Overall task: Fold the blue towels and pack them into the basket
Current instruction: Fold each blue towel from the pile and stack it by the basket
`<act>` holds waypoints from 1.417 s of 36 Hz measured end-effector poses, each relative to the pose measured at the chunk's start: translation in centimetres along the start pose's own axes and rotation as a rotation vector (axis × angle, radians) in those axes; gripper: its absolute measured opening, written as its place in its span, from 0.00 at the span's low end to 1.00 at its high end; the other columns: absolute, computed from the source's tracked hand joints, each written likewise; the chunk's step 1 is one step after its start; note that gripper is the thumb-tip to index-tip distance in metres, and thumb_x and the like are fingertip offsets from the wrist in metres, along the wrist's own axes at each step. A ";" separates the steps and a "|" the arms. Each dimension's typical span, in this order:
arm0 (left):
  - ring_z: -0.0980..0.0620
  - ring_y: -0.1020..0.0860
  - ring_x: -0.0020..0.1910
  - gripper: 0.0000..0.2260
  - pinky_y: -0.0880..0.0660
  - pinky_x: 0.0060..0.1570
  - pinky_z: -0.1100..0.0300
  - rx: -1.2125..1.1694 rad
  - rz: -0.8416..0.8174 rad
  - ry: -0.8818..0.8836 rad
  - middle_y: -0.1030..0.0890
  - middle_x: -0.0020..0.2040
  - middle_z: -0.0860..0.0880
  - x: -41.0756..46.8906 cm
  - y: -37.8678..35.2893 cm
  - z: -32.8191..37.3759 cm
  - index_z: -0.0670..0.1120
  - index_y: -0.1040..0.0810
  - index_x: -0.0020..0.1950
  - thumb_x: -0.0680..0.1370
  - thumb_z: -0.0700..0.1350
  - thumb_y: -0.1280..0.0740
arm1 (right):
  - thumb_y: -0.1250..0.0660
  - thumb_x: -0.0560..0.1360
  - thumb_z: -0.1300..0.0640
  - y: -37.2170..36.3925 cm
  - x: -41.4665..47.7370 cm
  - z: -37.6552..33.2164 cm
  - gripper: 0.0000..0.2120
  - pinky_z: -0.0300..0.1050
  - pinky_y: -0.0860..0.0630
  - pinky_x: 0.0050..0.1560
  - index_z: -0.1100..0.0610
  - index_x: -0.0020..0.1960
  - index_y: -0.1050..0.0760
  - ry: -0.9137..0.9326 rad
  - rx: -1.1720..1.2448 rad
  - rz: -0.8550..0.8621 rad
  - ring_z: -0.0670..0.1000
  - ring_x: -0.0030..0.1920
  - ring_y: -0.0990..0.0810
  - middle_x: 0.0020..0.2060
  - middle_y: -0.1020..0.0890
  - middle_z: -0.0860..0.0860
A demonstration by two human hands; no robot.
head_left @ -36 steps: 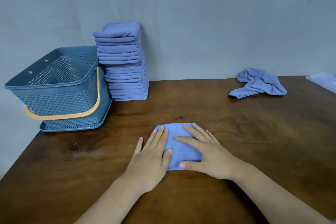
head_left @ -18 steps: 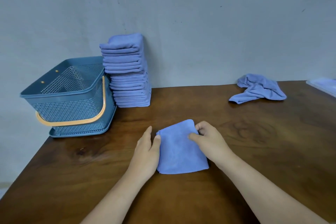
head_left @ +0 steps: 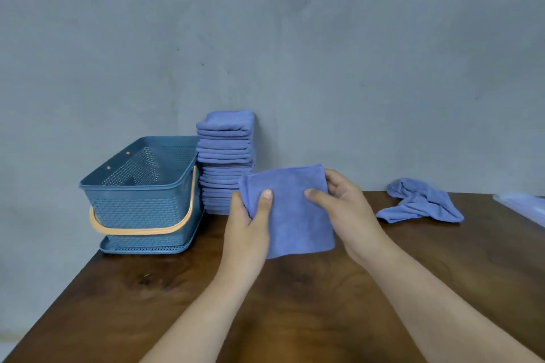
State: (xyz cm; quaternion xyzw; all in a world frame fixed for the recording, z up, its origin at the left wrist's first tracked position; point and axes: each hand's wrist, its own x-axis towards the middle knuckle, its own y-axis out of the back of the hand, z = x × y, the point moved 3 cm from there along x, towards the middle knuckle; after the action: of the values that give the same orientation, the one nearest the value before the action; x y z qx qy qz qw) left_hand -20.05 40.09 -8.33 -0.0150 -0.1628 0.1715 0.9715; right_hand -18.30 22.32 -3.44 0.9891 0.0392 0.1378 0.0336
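Honestly the folded towel (head_left: 295,209) looks soft and floppy, so both hands, left hand (head_left: 250,224) and right hand (head_left: 345,209), pinching opposite edges seems smart.

We see two bare forearms (head_left: 413,298), smooth and slender, our view taking in a bare left hand (head_left: 247,234) and a bare right hand (head_left: 352,216), fingers (head_left: 264,209) with short rounded nails, a thumbnail showing on each, wrists uncovered

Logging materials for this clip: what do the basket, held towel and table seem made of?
Basket: likely moulded plastic, matte blue, perforated lattice walls. Towel: soft napped cloth, perhaps microfibre; fuzzy, limp. Table: wood or veneer, glossy brown, visible grain.
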 end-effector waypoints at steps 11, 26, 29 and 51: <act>0.35 0.21 0.51 0.19 0.25 0.49 0.41 0.530 0.115 -0.243 0.19 0.45 0.43 6.4 4.7 5.0 0.47 0.32 0.54 0.85 0.62 0.48 | 0.31 0.82 0.62 -4.9 4.8 -2.6 0.08 0.62 0.19 0.64 0.53 0.59 0.19 0.141 -0.012 0.027 0.50 0.57 0.14 0.53 0.12 0.48; 0.43 0.22 0.49 0.13 0.29 0.45 0.54 0.503 0.034 0.181 0.20 0.52 0.43 34.5 6.8 9.4 0.43 0.23 0.56 0.87 0.52 0.41 | 0.31 0.81 0.58 -12.3 31.3 -6.2 0.03 0.49 0.15 0.39 0.56 0.53 0.20 -0.022 -0.060 -0.005 0.55 0.43 0.15 0.49 0.15 0.55; 0.43 0.25 0.47 0.13 0.30 0.40 0.55 0.577 0.016 0.242 0.22 0.47 0.41 37.4 6.5 7.7 0.43 0.25 0.47 0.87 0.48 0.40 | 0.30 0.79 0.61 -13.0 34.5 -3.5 0.07 0.45 0.19 0.32 0.62 0.56 0.20 -0.170 -0.050 0.004 0.56 0.38 0.17 0.48 0.16 0.60; 0.45 0.25 0.57 0.09 0.26 0.51 0.47 1.030 0.116 -0.603 0.21 0.56 0.49 30.2 3.5 6.1 0.47 0.24 0.60 0.83 0.47 0.37 | 0.28 0.75 0.46 -5.5 30.8 2.6 0.09 0.46 0.25 0.43 0.45 0.53 0.23 0.081 -0.349 0.050 0.50 0.47 0.16 0.50 0.18 0.44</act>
State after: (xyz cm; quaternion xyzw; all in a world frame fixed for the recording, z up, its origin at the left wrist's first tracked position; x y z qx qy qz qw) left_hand 3.69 53.49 6.54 0.4983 -0.3261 0.2775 0.7539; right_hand 11.58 30.27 1.99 0.9626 -0.0085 0.1830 0.1998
